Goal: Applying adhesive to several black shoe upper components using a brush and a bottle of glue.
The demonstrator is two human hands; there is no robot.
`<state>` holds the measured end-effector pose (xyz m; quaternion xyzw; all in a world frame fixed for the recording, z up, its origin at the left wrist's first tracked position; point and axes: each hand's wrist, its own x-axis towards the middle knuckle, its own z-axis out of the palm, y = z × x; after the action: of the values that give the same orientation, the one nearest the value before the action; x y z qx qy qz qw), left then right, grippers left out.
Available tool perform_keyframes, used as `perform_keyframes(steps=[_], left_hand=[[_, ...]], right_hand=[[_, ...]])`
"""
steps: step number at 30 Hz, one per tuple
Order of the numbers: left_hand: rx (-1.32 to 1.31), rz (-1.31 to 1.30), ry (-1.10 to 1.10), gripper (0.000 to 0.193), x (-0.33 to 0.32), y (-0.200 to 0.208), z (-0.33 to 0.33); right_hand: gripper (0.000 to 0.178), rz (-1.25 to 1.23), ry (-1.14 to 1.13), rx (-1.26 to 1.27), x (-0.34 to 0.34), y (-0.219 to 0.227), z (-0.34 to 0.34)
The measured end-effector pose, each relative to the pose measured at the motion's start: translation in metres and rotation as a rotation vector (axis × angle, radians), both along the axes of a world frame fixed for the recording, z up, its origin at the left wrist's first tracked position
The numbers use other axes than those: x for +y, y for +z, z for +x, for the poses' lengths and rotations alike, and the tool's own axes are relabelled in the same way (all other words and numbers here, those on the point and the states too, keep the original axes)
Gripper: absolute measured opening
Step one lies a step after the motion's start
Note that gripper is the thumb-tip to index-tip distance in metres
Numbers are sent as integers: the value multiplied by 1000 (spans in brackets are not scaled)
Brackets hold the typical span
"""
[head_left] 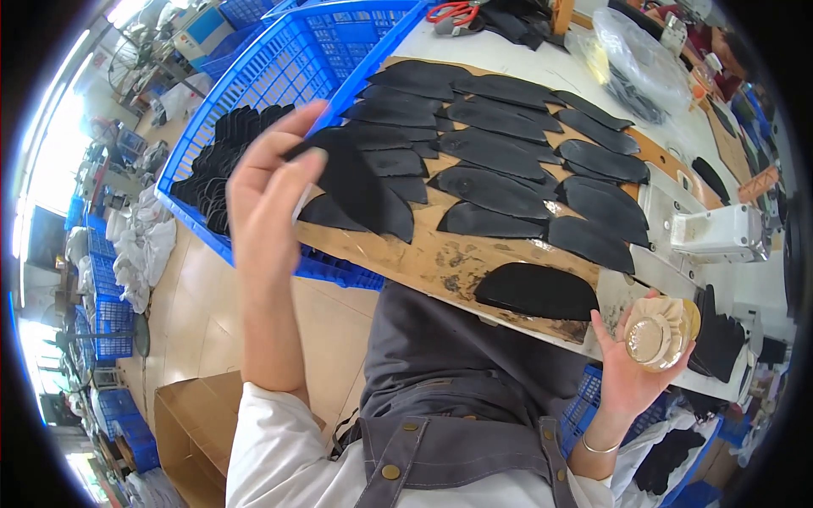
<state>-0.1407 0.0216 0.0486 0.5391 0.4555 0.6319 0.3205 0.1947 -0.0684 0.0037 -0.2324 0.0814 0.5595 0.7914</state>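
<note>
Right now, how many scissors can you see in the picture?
1. The scissors, with red handles, lie at the far edge of the table, beyond the blue basket and the board. More may be hidden under the black pieces nearby.

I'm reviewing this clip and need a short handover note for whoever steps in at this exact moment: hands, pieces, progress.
Left hand holds one black curved piece raised over the board.
Right hand holds a round amber jar at the board's near right end.
Many black pieces lie in rows on the wooden board; one lies apart near the jar.
More pieces are stacked in the blue basket.
</note>
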Motion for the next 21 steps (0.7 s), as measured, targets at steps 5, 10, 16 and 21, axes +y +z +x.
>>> perform_keyframes(steps=[5, 10, 16, 21], left_hand=[[490, 160, 318, 11, 13, -8, -31], [991, 216, 421, 16, 28, -53, -28], [1199, 144, 156, 21, 28, -62, -23], [1523, 166, 274, 39, 16, -54, -21]], right_hand=[[59, -53, -39, -61, 3, 0, -4], [59, -30, 32, -93, 1, 0, -3], [60, -47, 6, -89, 1, 0, -3], [60, -40, 7, -71, 1, 0, -2]])
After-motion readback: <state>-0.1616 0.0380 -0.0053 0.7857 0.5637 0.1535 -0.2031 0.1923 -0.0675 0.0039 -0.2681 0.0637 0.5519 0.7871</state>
